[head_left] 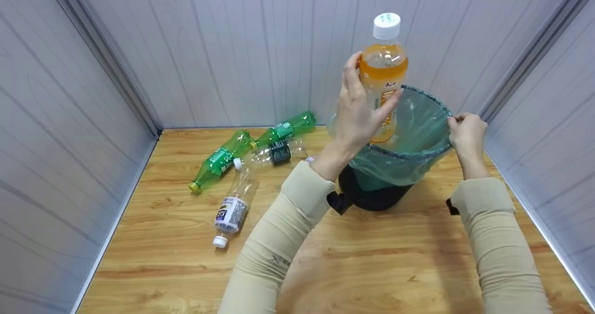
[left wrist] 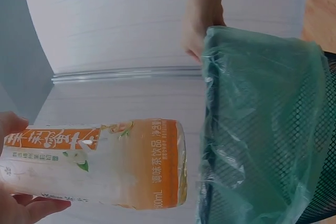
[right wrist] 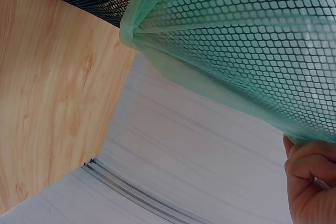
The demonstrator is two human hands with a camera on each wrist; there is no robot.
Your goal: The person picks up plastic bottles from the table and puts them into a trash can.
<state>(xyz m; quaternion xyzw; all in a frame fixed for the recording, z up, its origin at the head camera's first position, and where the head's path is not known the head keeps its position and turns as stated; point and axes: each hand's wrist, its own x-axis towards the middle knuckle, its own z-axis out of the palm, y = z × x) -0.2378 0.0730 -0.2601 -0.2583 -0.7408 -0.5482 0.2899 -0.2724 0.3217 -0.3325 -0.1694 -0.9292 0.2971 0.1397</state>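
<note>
My left hand (head_left: pixel 360 112) grips an orange drink bottle (head_left: pixel 382 72) with a white cap, held upright just above the mouth of a black mesh bin (head_left: pixel 372 198). The bin is lined with a green plastic bag (head_left: pixel 413 133). In the left wrist view the bottle (left wrist: pixel 105 163) lies beside the bag (left wrist: pixel 262 129), its label showing. My right hand (head_left: pixel 466 133) pinches the bag's rim on the bin's right side; the right wrist view shows its curled fingers (right wrist: pixel 310 182) under the green bag (right wrist: pixel 236 40) over the mesh.
Two green bottles (head_left: pixel 218 160) (head_left: pixel 286 129), a clear dark-labelled bottle (head_left: pixel 274 152) and a clear white-labelled bottle (head_left: pixel 232 209) lie on the wooden table (head_left: pixel 372 267) left of the bin. Grey panel walls close in the back and both sides.
</note>
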